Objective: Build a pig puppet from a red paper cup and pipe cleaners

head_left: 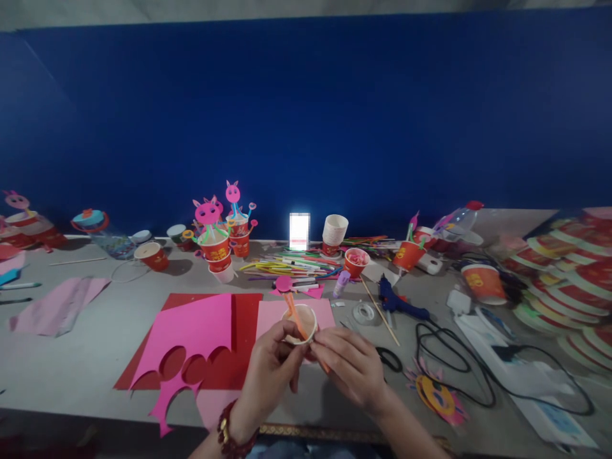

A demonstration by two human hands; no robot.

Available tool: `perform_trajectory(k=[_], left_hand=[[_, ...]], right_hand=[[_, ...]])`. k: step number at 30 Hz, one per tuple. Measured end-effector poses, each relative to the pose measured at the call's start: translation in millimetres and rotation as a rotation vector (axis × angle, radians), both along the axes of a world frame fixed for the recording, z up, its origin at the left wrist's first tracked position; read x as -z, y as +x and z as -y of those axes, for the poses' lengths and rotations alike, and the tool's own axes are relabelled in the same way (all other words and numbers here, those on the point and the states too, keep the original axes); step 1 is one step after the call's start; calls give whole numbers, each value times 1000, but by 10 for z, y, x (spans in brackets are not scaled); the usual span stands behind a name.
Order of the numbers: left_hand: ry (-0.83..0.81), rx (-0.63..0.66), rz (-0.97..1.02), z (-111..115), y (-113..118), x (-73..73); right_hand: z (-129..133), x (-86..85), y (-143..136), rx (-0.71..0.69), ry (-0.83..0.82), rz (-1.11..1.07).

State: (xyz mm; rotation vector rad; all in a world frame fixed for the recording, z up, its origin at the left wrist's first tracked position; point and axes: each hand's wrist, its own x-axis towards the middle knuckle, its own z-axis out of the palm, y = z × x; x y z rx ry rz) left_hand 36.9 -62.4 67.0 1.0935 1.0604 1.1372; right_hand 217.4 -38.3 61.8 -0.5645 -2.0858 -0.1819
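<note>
Blue backdrop [306, 115]; left fingers [284, 330] hold paper cup [310, 319], right fingers [337, 344] pinched at rim.

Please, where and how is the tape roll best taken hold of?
Pinch the tape roll by its outer rim, probably from above and a little left: it seems to lie flat, and the stick runs close along its right side.

Big dark-blue wall or panel [306, 115] fills most of the backdrop, with a dull grey strip [191, 9] running above it. Grey worktop [71, 370] in front, kinda dim lighting, and the bottom-left corner's basically too dark to read.
</note>
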Motion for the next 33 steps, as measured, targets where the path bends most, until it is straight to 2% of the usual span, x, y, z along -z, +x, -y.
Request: perform_trajectory(k=[6, 14, 23, 33], left_hand=[[39, -69, -31, 5, 16, 5], [73, -65, -152, 32, -5, 62], [96, -58, -147, 42, -6, 20], [398, -80, -445, 74, -43, 52]], right_hand=[[0, -13, -33, 49, -33, 15], [-32, -59, -50, 46, -192, 161], [-72, -172, -28, -40, -284, 96], [-81, -75, -11, 4, -211, -71]])
